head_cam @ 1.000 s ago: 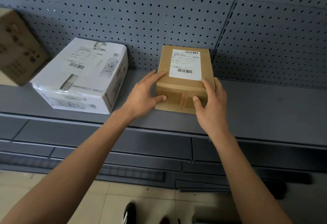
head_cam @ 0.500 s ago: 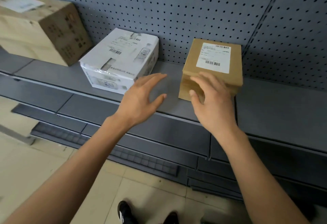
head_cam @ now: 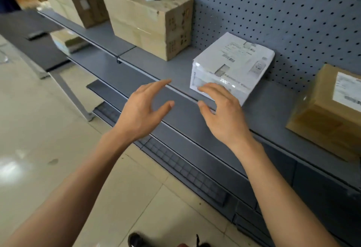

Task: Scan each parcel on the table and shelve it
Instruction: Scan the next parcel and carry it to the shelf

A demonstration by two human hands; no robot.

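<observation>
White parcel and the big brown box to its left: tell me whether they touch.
Apart. The head view shows a strip of bare grey shelf between the white parcel and the big brown box.

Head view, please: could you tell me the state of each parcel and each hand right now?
Small brown parcel: on the shelf, label up, not held.
White parcel: on the shelf, label up, not held.
Large brown box: on the shelf, closed.
Left hand: open, holding nothing.
Right hand: open, holding nothing.
</observation>
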